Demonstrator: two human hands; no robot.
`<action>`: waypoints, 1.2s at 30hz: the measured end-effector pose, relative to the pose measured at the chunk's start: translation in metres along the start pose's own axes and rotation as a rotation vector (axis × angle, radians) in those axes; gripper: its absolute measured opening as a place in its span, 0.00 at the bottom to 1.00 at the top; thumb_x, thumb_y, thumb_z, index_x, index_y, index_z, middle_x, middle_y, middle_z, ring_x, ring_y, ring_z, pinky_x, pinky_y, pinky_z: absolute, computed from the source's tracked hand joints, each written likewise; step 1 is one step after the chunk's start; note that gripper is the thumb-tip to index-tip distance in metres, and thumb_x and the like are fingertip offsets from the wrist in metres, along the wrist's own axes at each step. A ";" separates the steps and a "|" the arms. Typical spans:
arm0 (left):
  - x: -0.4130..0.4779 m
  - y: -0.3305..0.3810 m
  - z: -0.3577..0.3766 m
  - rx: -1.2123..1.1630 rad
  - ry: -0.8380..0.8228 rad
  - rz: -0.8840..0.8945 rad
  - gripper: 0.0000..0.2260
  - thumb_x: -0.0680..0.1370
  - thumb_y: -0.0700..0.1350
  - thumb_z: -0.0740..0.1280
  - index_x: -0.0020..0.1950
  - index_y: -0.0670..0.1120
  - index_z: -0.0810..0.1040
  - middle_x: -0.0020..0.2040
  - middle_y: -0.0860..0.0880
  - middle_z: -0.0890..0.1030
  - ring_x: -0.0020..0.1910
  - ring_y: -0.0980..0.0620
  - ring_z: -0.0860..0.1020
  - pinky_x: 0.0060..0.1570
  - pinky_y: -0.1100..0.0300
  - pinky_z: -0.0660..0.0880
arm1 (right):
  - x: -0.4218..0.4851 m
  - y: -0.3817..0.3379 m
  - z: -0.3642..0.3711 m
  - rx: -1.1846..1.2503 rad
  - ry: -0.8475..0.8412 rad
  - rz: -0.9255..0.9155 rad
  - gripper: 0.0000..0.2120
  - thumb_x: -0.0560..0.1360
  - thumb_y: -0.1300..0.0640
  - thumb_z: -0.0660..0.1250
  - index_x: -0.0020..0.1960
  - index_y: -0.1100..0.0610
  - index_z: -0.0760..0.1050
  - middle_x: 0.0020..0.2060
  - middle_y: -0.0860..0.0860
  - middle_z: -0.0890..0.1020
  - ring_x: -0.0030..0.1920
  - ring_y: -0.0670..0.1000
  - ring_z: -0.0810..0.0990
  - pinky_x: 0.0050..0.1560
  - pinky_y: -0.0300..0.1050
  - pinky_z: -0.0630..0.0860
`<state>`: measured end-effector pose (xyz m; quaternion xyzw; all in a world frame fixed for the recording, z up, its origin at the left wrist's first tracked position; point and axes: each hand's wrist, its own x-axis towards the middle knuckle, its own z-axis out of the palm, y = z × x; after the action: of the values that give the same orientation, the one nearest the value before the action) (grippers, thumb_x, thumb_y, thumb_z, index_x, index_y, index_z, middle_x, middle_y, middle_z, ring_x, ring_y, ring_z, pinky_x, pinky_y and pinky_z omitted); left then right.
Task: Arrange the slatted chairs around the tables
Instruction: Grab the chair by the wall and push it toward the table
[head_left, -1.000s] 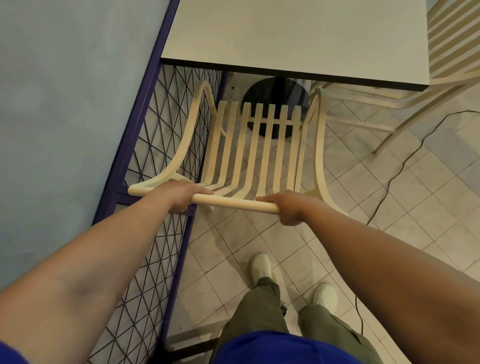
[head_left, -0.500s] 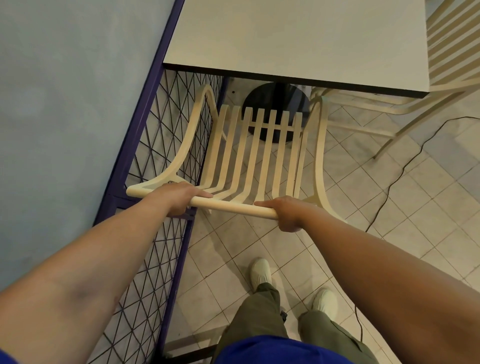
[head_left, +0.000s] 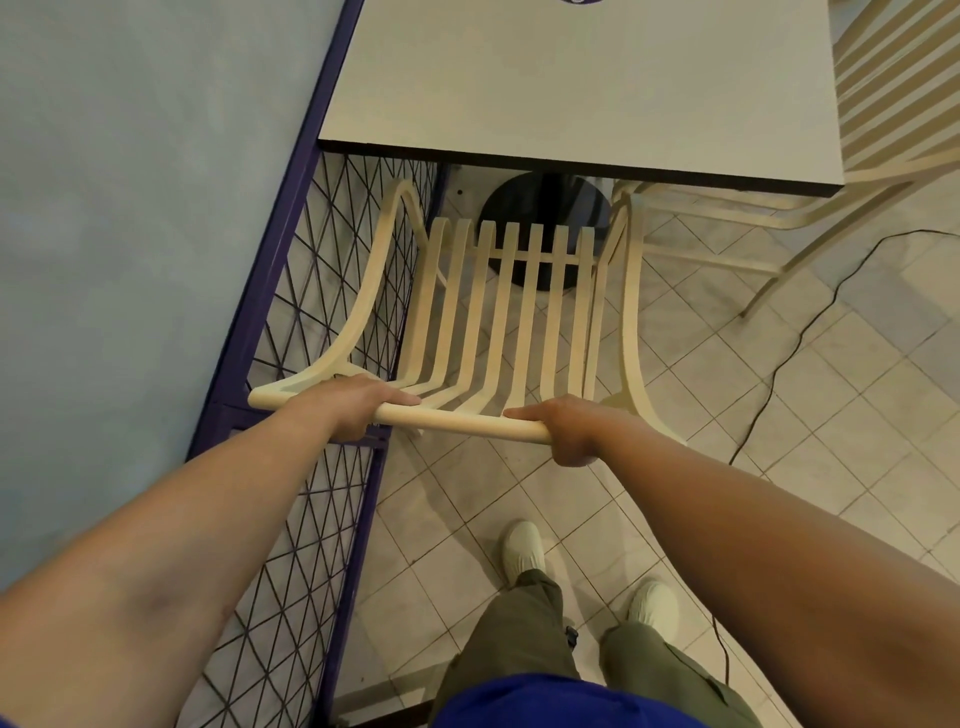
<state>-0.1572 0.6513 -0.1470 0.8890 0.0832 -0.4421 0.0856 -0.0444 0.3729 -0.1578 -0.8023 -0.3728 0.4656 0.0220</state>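
A cream slatted chair stands in front of me, its seat front reaching toward the near edge of a white square table. My left hand grips the left part of the chair's round top rail. My right hand grips the right end of the same rail. The table's black round base shows through the slats. A second cream slatted chair stands at the table's right side, partly out of frame.
A purple-framed wire mesh panel runs along the chair's left side, against a pale blue wall. A black cable trails across the tiled floor on the right. My feet in white shoes stand behind the chair.
The chair has slid a little forward toward the table, with both hands keeping their grip on the top rail.
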 end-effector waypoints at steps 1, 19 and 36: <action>-0.001 0.000 0.000 -0.009 -0.004 0.003 0.41 0.74 0.34 0.68 0.70 0.76 0.60 0.62 0.53 0.75 0.55 0.50 0.76 0.55 0.48 0.77 | 0.000 0.001 0.000 -0.005 -0.005 -0.003 0.40 0.73 0.66 0.67 0.77 0.40 0.57 0.60 0.52 0.74 0.52 0.50 0.71 0.53 0.46 0.71; -0.013 0.049 -0.021 -0.271 -0.033 -0.021 0.36 0.73 0.74 0.60 0.77 0.60 0.64 0.76 0.50 0.68 0.70 0.47 0.69 0.66 0.46 0.68 | -0.009 0.006 -0.037 0.061 -0.002 0.006 0.31 0.78 0.37 0.60 0.77 0.48 0.61 0.75 0.52 0.66 0.74 0.56 0.64 0.71 0.56 0.60; -0.014 0.170 -0.051 -0.577 0.171 -0.270 0.34 0.75 0.71 0.60 0.77 0.55 0.66 0.78 0.49 0.64 0.75 0.46 0.64 0.71 0.49 0.62 | 0.014 0.084 -0.141 -0.336 -0.050 -0.290 0.30 0.79 0.38 0.59 0.77 0.49 0.62 0.76 0.52 0.63 0.76 0.57 0.59 0.73 0.56 0.58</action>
<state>-0.0880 0.4966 -0.0924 0.8428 0.3290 -0.3316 0.2673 0.1152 0.3647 -0.1204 -0.7210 -0.5568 0.4088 -0.0545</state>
